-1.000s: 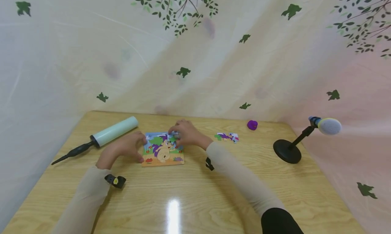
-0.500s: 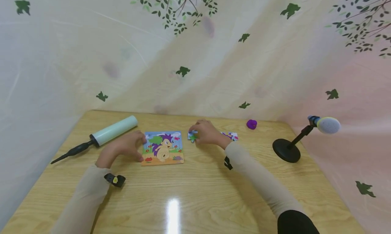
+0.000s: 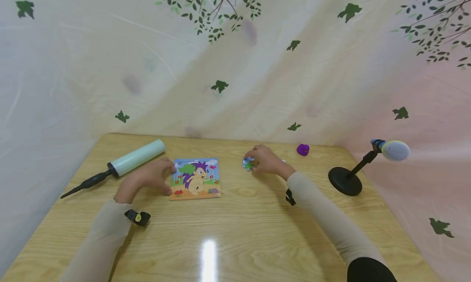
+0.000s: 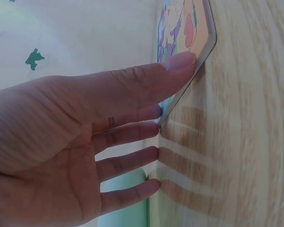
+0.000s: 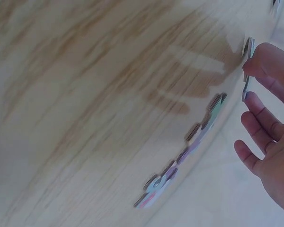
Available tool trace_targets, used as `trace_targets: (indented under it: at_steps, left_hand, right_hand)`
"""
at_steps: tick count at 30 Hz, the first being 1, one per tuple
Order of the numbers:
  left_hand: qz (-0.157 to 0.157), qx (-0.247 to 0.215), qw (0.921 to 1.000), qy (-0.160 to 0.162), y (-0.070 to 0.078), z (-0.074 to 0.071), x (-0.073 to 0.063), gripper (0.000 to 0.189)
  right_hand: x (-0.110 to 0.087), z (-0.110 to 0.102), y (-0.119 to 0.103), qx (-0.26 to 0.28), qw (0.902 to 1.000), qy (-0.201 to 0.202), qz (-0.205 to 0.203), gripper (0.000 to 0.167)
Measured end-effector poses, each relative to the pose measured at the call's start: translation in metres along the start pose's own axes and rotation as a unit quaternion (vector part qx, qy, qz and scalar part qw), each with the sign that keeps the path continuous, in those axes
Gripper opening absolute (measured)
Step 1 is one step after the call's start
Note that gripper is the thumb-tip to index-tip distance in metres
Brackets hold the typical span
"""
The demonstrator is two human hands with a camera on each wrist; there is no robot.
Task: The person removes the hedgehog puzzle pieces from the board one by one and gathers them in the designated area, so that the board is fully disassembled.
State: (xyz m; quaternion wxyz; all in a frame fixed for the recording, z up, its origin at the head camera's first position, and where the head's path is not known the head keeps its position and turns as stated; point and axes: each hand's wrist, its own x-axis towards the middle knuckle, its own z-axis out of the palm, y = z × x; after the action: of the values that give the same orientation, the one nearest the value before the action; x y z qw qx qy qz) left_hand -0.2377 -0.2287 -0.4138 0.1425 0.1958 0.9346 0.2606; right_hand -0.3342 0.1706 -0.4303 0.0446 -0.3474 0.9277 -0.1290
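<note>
A hedgehog jigsaw puzzle board (image 3: 196, 180) lies on the table left of centre. My left hand (image 3: 153, 176) rests at its left side, fingers nearly straight. In the left wrist view the thumb (image 4: 177, 64) touches the board's near corner, with the fingertips along the table and the board's edge. To the right, my right hand (image 3: 268, 161) pinches a blue and green jigsaw piece (image 3: 248, 163) between thumb and fingers. The right wrist view shows that piece (image 5: 248, 71) edge-on. Below it lie joined jigsaw pieces (image 5: 180, 156), mostly hidden behind the right hand in the head view.
A pale green hand pump (image 3: 137, 157) with a black handle lies at the back left, beside the left hand. A small purple object (image 3: 303, 150) sits at the back right. On the right stands a microphone (image 3: 395, 150) on a black round base (image 3: 345, 182).
My right hand has moved right, off the board, carrying the blue and green jigsaw piece in front of the loose joined pieces. My left hand has stayed at the board's left edge.
</note>
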Motion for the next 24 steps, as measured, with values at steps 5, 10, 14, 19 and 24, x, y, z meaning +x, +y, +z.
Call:
trace_targets:
  at_steps: [5,10,14,19,24]
  left_hand:
    - [0.006,0.000,1.0000,0.004,-0.001,0.000,0.000,0.059]
    - [0.006,0.002,1.0000,0.004,-0.001,0.000,0.000,0.060]
    - [0.005,0.003,1.0000,0.002,-0.001,-0.001,-0.001,0.061]
    - [0.002,-0.003,1.0000,0.001,-0.002,-0.001,-0.001,0.061]
    - [-0.002,-0.009,1.0000,-0.001,-0.002,0.000,0.000,0.060]
  right_hand:
    - [-0.004,0.000,0.007,0.015,0.9999,0.002,-0.004,0.045]
    - [-0.004,0.001,0.012,0.023,0.9997,0.004,-0.007,0.045]
    - [-0.003,0.002,0.014,0.026,0.9996,0.004,-0.006,0.044]
    - [-0.001,0.004,0.015,0.024,0.9997,-0.004,-0.004,0.045]
    - [-0.001,0.005,0.016,0.023,0.9997,-0.012,-0.001,0.045]
